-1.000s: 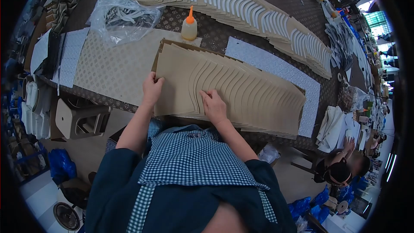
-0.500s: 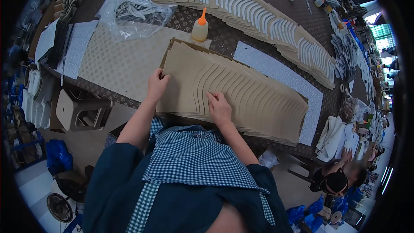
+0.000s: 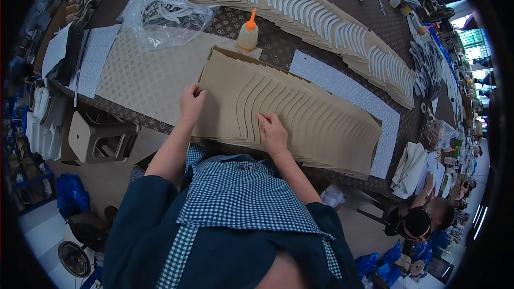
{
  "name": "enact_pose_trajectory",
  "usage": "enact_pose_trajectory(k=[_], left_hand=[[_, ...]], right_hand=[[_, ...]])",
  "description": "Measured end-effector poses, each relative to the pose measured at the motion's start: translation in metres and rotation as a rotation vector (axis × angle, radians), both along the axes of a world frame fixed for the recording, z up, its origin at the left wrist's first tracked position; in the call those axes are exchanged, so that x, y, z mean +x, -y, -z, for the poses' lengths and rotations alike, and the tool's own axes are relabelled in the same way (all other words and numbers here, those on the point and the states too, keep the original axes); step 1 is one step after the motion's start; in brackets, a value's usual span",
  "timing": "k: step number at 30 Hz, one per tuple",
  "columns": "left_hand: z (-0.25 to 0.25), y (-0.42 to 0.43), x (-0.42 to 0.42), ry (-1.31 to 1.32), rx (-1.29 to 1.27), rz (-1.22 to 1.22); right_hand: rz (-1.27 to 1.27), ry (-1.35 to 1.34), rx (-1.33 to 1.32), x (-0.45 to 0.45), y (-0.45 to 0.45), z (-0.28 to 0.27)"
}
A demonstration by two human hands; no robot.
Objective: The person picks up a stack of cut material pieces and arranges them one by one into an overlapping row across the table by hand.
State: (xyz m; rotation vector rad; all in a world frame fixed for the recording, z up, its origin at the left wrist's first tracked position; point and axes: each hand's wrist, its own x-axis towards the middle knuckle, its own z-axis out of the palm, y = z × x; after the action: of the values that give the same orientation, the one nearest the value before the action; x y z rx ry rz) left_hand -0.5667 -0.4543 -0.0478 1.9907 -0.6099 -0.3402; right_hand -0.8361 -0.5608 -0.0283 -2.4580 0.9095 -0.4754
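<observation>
Tan, flat cut pieces [image 3: 316,115] lie overlapped in a long fan on the table in front of me, their curved edges stepped one behind another. At the fan's left end, my left hand [image 3: 191,106] is closed, thumb and fingers pinching the left edge of the outermost tan piece [image 3: 220,93]. My right hand [image 3: 274,132] rests over the stepped edges near the front, its fingers curled and the fingertips pressed together at the edge of a tan piece. The exact grip under those fingertips is partly hidden.
A glue bottle [image 3: 248,35] with an orange nozzle stands behind the fan. Beyond it lies another row of tan pieces with pale curved strips [image 3: 305,8]. A clear plastic bag [image 3: 166,10] sits back left, a stool [image 3: 99,136] below left. Another person [image 3: 417,217] works at right.
My left hand has shifted slightly left and up, and the outermost tan piece has moved slightly left. My right hand has barely moved. The other person's hand at right has moved up a little.
</observation>
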Motion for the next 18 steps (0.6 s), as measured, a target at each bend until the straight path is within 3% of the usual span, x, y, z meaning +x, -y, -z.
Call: enact_pose_trajectory(k=[4,13,16,18], left_hand=[[-0.003,-0.001,0.006,-0.155,-0.027,0.028],[0.005,-0.004,0.017,-0.203,0.071,0.105],[0.004,-0.004,0.012,0.117,0.181,0.019],[-0.001,-0.003,0.012,0.276,0.26,0.097]], right_hand=[[-0.003,0.003,-0.009,0.0,0.0,0.001],[0.012,0.017,0.0,0.001,0.0,-0.002],[0.048,0.071,0.086,-0.003,0.002,-0.003],[0.09,0.14,0.185,-0.007,0.002,-0.005]])
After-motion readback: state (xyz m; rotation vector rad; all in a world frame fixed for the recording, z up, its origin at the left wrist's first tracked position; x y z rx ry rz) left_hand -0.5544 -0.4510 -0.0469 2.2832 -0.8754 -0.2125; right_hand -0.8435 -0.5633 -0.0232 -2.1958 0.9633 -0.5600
